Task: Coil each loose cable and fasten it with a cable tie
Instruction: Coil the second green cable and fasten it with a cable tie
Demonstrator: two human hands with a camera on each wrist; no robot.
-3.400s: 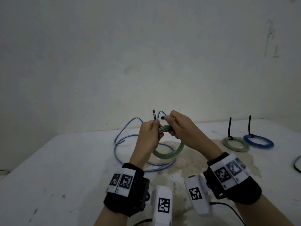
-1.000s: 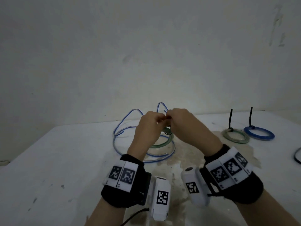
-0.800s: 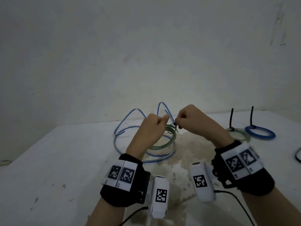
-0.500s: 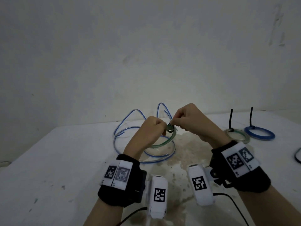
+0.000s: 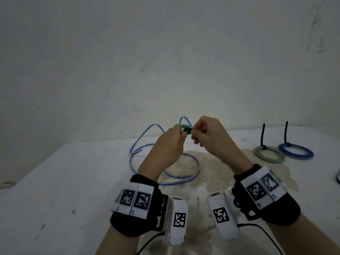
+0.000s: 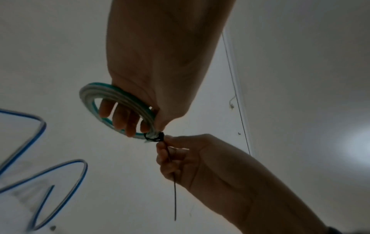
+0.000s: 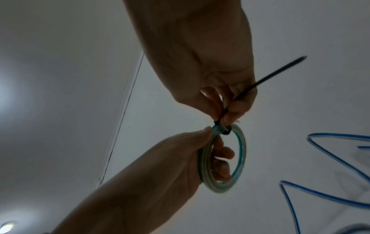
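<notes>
My left hand (image 5: 171, 144) grips a small coil of green cable (image 6: 120, 101) held up above the table, with fingers passing through the ring (image 7: 222, 158). A black cable tie (image 6: 155, 137) is looped tight round the coil. My right hand (image 5: 206, 133) pinches the tie's long tail (image 7: 270, 76) right next to the loop; the tail (image 6: 174, 182) runs through its curled fingers and sticks out beyond them. In the head view only a bit of the green coil (image 5: 186, 128) shows between the two hands.
A loose blue cable (image 5: 165, 172) sprawls in open loops on the white table (image 5: 64, 181) under my hands. Two tied coils lie at the right, one green (image 5: 269, 154) and one blue (image 5: 296, 151), each with a black tie tail standing up. A dark cable (image 5: 338, 178) shows at the right edge.
Both hands lifted the green coil off the table. The wide loop of the tie has been drawn down tight around the coil as my right hand pulled the tail.
</notes>
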